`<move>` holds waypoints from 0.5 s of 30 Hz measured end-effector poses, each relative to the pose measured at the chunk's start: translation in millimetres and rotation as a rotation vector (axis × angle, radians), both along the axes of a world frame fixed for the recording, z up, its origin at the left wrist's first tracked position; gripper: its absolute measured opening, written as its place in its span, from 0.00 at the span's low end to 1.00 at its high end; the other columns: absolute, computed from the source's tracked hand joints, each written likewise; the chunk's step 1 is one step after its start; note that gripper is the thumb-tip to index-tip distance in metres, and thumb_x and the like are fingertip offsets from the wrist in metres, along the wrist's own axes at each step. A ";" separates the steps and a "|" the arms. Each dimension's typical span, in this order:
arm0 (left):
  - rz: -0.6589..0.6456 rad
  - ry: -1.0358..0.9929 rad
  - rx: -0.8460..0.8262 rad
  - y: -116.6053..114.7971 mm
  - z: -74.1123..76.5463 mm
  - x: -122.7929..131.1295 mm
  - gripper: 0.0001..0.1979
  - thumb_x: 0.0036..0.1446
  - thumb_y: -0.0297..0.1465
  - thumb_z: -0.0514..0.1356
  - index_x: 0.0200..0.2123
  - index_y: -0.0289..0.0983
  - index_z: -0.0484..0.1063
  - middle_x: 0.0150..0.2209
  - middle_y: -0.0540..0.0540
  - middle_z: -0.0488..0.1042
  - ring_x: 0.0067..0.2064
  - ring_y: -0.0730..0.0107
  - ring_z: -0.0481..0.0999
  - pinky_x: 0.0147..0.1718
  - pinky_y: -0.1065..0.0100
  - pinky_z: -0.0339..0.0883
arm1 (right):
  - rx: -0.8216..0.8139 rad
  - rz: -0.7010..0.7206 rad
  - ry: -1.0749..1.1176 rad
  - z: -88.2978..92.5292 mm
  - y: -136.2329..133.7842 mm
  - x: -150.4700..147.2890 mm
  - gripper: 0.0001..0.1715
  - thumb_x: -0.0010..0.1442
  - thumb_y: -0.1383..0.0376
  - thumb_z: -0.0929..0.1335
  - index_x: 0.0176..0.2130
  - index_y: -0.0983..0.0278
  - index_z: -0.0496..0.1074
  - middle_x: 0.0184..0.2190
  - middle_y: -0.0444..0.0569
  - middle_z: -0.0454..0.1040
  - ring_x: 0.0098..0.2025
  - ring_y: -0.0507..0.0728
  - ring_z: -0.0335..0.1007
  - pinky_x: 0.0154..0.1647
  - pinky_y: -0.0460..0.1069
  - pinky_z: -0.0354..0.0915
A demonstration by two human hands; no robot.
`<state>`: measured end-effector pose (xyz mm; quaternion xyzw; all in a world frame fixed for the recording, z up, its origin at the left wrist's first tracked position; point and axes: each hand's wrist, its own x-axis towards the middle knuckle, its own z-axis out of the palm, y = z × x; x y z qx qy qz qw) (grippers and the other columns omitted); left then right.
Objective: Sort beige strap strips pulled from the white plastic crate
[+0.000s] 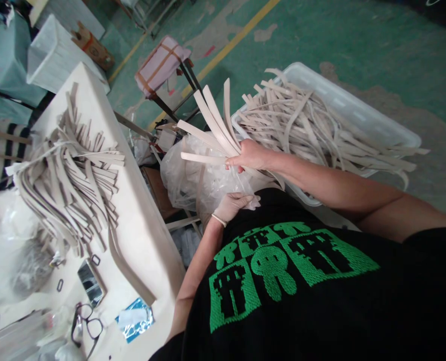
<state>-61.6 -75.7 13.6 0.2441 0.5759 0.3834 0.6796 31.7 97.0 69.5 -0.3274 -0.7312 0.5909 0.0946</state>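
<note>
Several pale strips fan out from my right hand, whose fingers are wrapped round their lower ends. My left hand, in a thin whitish glove, pinches the edge of a clear plastic bag near my lap, just below the right hand. Beside my right forearm a translucent bin holds a heap of similar strips, some hanging over its rim. A large bundle of strips lies on the white table to the left.
The white table also bears a phone, glasses and a blue packet. A stool with a pink cover stands ahead. Behind the table are a white bin and a cardboard box.
</note>
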 end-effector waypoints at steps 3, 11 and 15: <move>0.102 -0.003 0.008 2.6 -5.8 -1.2 0.25 0.37 0.50 0.77 0.28 0.35 0.84 0.32 0.41 0.84 0.35 0.61 0.82 0.45 0.59 0.74 | -0.033 -0.044 -0.001 1.8 -0.7 0.6 0.07 0.57 0.65 0.73 0.33 0.69 0.80 0.27 0.49 0.80 0.20 0.51 0.70 0.26 0.46 0.70; 0.790 -0.241 -0.116 23.7 0.8 -18.3 0.17 0.60 0.43 0.68 0.31 0.34 0.77 0.30 0.47 0.78 0.31 0.74 0.77 0.43 0.67 0.71 | -0.164 -0.104 0.037 -0.4 -13.6 76.2 0.17 0.58 0.51 0.73 0.32 0.63 0.79 0.29 0.51 0.80 0.19 0.53 0.66 0.24 0.51 0.70; 0.895 -0.293 -0.155 34.5 8.4 -18.5 0.15 0.68 0.38 0.61 0.34 0.34 0.78 0.34 0.43 0.81 0.39 0.69 0.81 0.49 0.66 0.72 | -0.182 0.016 -0.098 -8.8 -33.5 113.9 0.25 0.56 0.43 0.70 0.26 0.61 0.78 0.18 0.49 0.74 0.20 0.57 0.68 0.28 0.55 0.71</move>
